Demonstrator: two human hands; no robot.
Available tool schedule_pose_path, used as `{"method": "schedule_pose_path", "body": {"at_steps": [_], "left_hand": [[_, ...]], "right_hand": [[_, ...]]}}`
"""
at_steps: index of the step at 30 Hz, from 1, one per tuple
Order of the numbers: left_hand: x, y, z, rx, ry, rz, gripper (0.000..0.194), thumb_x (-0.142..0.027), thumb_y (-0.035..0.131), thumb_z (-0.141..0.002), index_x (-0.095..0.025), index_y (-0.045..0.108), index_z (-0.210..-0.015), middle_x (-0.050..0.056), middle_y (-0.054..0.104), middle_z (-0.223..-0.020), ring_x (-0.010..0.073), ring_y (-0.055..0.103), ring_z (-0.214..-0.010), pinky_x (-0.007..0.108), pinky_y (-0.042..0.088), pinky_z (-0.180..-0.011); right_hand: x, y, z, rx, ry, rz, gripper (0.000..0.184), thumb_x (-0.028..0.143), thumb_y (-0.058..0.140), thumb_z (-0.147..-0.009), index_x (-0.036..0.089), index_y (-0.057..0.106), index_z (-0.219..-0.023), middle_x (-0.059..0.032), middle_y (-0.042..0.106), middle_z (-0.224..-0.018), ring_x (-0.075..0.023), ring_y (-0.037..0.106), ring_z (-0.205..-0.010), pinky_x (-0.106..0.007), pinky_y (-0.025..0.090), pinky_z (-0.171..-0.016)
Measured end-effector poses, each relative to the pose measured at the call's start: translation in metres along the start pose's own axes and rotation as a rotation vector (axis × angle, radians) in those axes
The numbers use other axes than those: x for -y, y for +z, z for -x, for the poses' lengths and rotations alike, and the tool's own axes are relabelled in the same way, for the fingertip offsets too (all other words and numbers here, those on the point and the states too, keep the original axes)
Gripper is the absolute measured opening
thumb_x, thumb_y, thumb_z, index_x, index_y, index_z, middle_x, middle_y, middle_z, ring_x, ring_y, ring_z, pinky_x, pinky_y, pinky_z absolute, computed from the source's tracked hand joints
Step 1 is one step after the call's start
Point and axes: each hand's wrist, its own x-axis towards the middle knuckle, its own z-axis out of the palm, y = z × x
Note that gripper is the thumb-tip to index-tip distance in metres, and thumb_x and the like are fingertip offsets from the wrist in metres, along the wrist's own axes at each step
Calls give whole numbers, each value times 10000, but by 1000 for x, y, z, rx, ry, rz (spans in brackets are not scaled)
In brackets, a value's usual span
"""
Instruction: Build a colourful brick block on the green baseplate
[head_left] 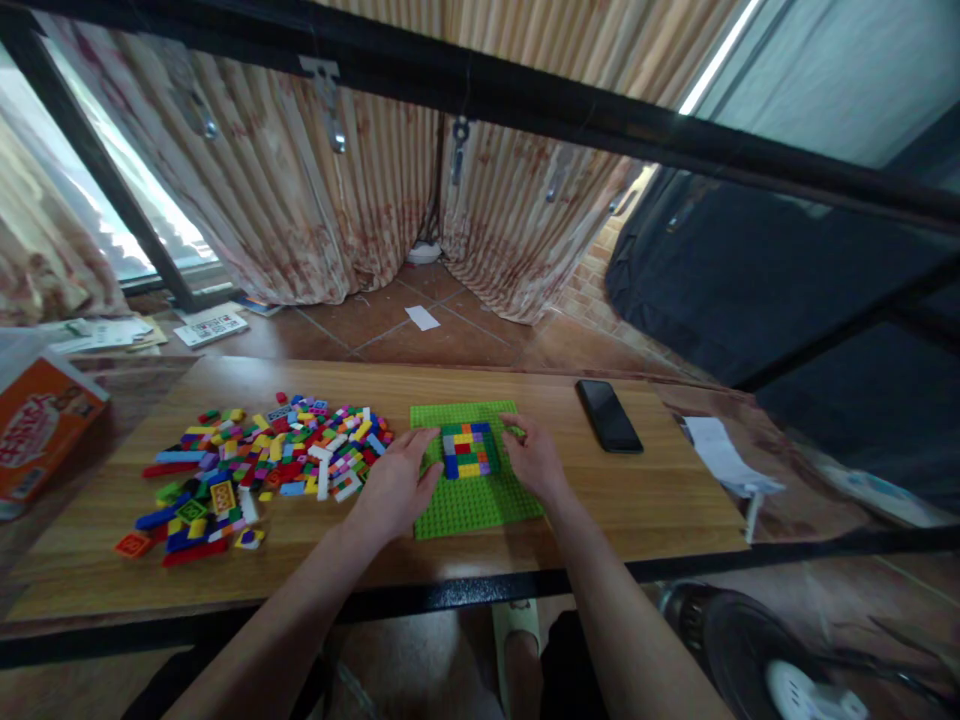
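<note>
A green baseplate (480, 512) lies on the wooden table, with a small block of coloured toy bricks (469, 452) built up near its middle. My left hand (396, 478) rests over the plate's left edge, thumb and fingers apart, close beside the bricks. On the other side, my right hand (531, 458) hovers at the plate's right part, its fingers curved toward the brick block and spread apart. I see nothing held in either hand. Left of my left hand spreads a large heap of loose toy bricks (277, 450) in many colours.
A black phone (609, 415) lies on the table (637, 510) to the right. An orange and white box (45, 430) stands at the far left. A dark metal bar (480, 75) crosses overhead, and white paper (720, 455) lies beyond the table's right end.
</note>
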Motion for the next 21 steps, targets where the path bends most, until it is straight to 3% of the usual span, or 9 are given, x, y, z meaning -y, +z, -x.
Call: {"method": "schedule_pose_path", "body": {"at_steps": [4,7,14,21], "left_hand": [[-1,4,-1,40,49,-121,512,-255,536,-871,-134,447,-1361,144,618,-1225,294,573,-1123,447,468,-978],[-4,4,1,74,88,-168,544,-273,554,-868,-156,422,-1383,124,647,-1156,302,573,-1080,439,487,-921],[-17,8,12,119,114,-161,568,-260,594,-839,-152,436,-1373,132,634,-1194,303,564,-1092,444,476,-943],[-13,3,11,138,50,-3,545,-224,619,-798,-171,478,-1322,106,660,-1182,289,584,-1110,437,488,-935]], "right_hand": [[7,1,-2,105,-154,124,462,67,446,-825,200,605,-1237,-79,645,-1250,-178,608,-1111,-344,460,-979],[13,0,-2,184,-198,191,440,74,453,-851,202,603,-1245,-72,632,-1276,-176,573,-1179,-332,422,-1028],[18,-8,1,179,-185,254,334,107,512,-856,160,665,-1148,-93,698,-1139,-195,639,-1049,-321,466,-951],[17,-10,3,200,-176,255,257,189,586,-847,170,707,-1073,-82,724,-1018,-190,661,-906,-290,493,-824]]}}
